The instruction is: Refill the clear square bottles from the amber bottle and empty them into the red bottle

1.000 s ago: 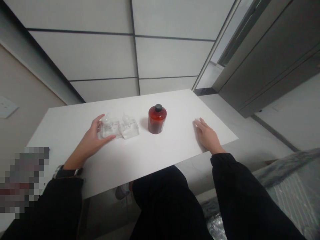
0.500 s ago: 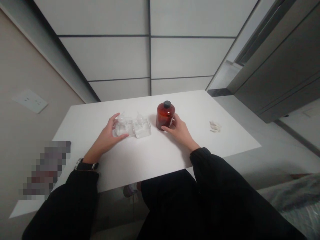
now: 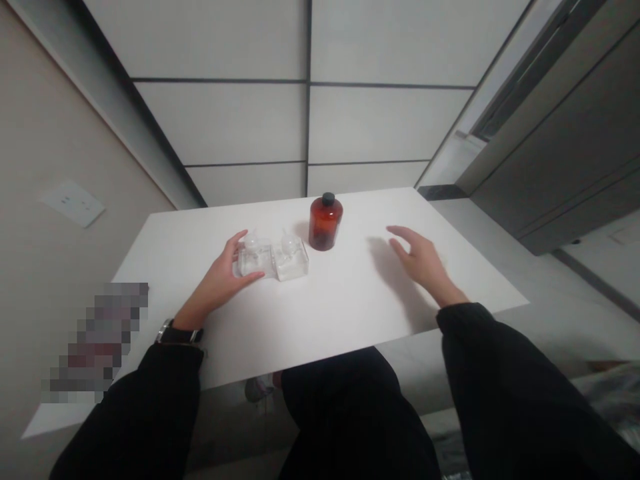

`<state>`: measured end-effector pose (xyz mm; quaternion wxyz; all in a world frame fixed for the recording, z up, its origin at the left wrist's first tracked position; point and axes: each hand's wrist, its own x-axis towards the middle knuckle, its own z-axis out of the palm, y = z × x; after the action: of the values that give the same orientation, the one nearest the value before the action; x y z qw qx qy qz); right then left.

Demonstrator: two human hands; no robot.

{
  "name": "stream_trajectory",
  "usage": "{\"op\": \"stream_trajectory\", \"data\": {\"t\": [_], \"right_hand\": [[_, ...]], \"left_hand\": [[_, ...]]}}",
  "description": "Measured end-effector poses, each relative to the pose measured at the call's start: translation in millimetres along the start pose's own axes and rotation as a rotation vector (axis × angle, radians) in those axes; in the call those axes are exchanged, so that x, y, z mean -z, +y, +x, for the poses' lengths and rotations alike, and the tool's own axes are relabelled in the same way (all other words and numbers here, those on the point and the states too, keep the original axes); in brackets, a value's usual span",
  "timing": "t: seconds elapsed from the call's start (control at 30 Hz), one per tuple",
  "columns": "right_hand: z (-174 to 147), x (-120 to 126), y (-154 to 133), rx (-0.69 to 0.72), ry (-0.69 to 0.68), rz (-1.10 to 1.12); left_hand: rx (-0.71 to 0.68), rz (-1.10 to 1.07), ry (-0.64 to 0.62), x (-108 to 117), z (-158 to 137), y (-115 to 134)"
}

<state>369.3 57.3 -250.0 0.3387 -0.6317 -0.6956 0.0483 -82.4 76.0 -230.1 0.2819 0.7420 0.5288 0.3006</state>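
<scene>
Two clear, square-based containers with rounded, see-through tops stand side by side on the white table. My left hand (image 3: 233, 267) is wrapped round the left clear container (image 3: 255, 259), thumb in front and fingers behind. The right clear container (image 3: 293, 260) stands beside it, untouched. A brown-red bottle (image 3: 324, 227) with a black cap stands upright just behind and to the right of them. Over the right side of the table, my right hand (image 3: 420, 260) is open and holds nothing, apart from the bottle, with its shadow falling on the surface.
The white table (image 3: 300, 327) ends close in front of my legs. A pixelated patch (image 3: 100, 340) covers something at its left end. Pale panelled doors (image 3: 250, 127) stand behind the table, and a wall socket (image 3: 75, 202) is at the left.
My right hand has let go of the brown-red bottle and moved right, over where a small crumpled white thing lay. My left hand stays at the clear container.
</scene>
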Motion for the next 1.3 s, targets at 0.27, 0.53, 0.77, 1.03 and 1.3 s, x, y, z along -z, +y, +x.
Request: {"op": "stream_trajectory", "data": {"t": [0.27, 0.53, 0.77, 1.03, 1.3], "right_hand": [[-71.4, 56.5, 71.3, -0.061, -0.025, -0.258], [-43.1, 8.5, 18.8, 0.021, -0.055, -0.232], [-30.6, -53.5, -87.5, 0.27, -0.22, -0.08], [-32.9, -39.3, -77.1, 0.224, -0.234, -0.099], [-10.5, -1.7, -9.3, -0.077, -0.039, -0.243]], "left_hand": [[-0.001, -0.009, 0.006, -0.5, 1.0, -1.0], [0.005, 0.001, 0.004, 1.2, 0.9, -0.1], [-0.004, 0.028, 0.005, 1.5, 1.0, -1.0], [-0.045, 0.019, -0.005, 0.2, 2.8, -4.3], [-0.051, 0.025, -0.001, -0.2, 3.3, -5.5]]}}
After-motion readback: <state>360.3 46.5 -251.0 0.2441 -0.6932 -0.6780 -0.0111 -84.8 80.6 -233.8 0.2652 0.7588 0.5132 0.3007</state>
